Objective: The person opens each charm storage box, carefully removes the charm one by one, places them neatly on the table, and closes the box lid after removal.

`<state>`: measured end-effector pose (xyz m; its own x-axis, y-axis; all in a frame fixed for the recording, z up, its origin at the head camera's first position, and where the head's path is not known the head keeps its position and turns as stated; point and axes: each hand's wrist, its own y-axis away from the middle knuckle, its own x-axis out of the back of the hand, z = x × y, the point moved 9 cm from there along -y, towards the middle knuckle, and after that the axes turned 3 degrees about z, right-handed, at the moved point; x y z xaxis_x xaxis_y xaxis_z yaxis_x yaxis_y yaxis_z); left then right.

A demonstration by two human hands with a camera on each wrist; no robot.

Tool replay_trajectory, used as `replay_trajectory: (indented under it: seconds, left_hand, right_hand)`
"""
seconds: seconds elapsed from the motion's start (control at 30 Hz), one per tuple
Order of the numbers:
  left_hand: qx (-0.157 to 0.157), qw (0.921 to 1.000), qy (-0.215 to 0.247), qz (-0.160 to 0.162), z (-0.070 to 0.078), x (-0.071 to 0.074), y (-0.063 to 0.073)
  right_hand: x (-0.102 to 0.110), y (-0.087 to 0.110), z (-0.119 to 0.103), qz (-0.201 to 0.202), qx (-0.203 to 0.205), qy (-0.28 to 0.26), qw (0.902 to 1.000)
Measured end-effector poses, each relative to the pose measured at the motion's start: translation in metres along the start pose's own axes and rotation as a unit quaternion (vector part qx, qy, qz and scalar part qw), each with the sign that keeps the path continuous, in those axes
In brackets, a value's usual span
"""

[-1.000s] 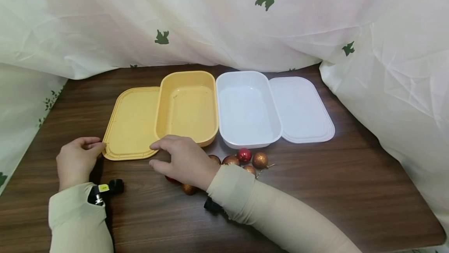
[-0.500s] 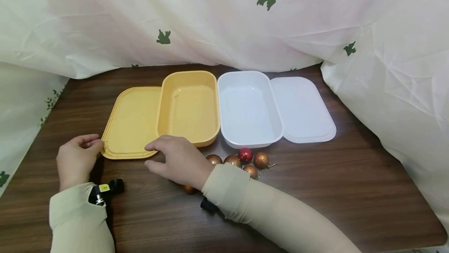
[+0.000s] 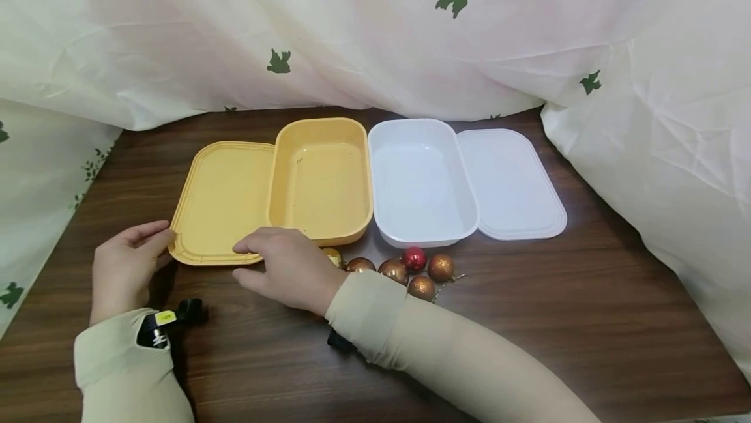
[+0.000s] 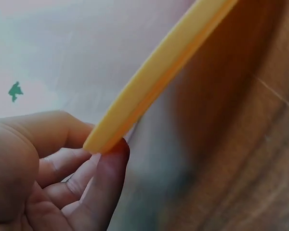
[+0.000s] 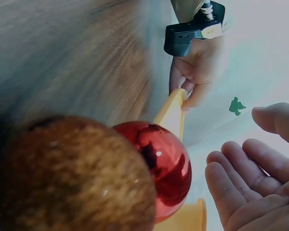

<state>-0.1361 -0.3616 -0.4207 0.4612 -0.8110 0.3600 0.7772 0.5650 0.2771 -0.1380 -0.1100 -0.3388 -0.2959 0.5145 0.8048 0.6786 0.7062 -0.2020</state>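
Observation:
My left hand pinches the near left corner of a flat yellow lid; in the left wrist view the lid's edge sits between thumb and fingers. The right hand, empty with fingers loosely extended, hovers by the lid's near right corner. Beneath and behind it lie several small bauble ornaments, among them a shiny red bauble and a glittery copper bauble; the hand and sleeve hide some. Up close in the right wrist view are a glittery brown bauble and a red bauble.
An uncovered yellow container adjoins the lid on its right. Beside that stand an uncovered white container and a flat white lid. All lie on a dark wooden table, with a patterned white curtain behind.
The yellow lid has shifted slightly left, away from the yellow container, in the left hand's pinch. The right hand has moved a little left, uncovering more baubles. The head view has turned slightly.

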Motion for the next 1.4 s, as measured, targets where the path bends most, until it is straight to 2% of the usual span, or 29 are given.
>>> replay_trajectory:
  seconds: [0.1, 0.2, 0.37, 0.8, 0.87, 0.97, 1.17, 1.4]
  left_hand:
    - [0.005, 0.9946, 0.104, -0.008, 0.003, 0.001, 0.004]
    - [0.004, 0.9871, 0.16, -0.013, 0.008, 0.002, 0.008]
    - [-0.012, 0.9685, 0.246, -0.036, 0.019, 0.001, 0.014]
    - [-0.057, 0.9173, 0.382, -0.097, 0.045, -0.015, 0.031]
    - [-0.064, 0.9121, 0.392, -0.102, 0.048, -0.017, 0.033]
    - [-0.069, 0.9094, 0.398, -0.1, 0.052, -0.019, 0.036]
    - [-0.067, 0.9101, 0.401, -0.081, 0.056, -0.023, 0.041]
    - [-0.07, 0.9067, 0.406, -0.093, 0.061, -0.03, 0.047]
  right_hand:
    - [-0.002, -0.004, -0.003, -0.012, -0.005, 0.006, 0.9999]
    - [-0.003, -0.009, -0.008, -0.016, -0.003, 0.009, 0.9998]
    - [-0.004, -0.018, -0.013, -0.008, -0.001, 0.013, 0.9999]
    - [0.007, -0.045, -0.03, 0.022, 0.004, 0.03, 0.9993]
    - [0.008, -0.048, -0.032, 0.03, 0.009, 0.034, 0.9989]
    - [0.011, -0.052, -0.037, 0.045, 0.018, 0.038, 0.9981]
    - [0.012, -0.061, -0.04, 0.054, 0.01, 0.05, 0.9972]
    - [0.019, -0.064, -0.037, 0.093, 0.007, 0.05, 0.9944]
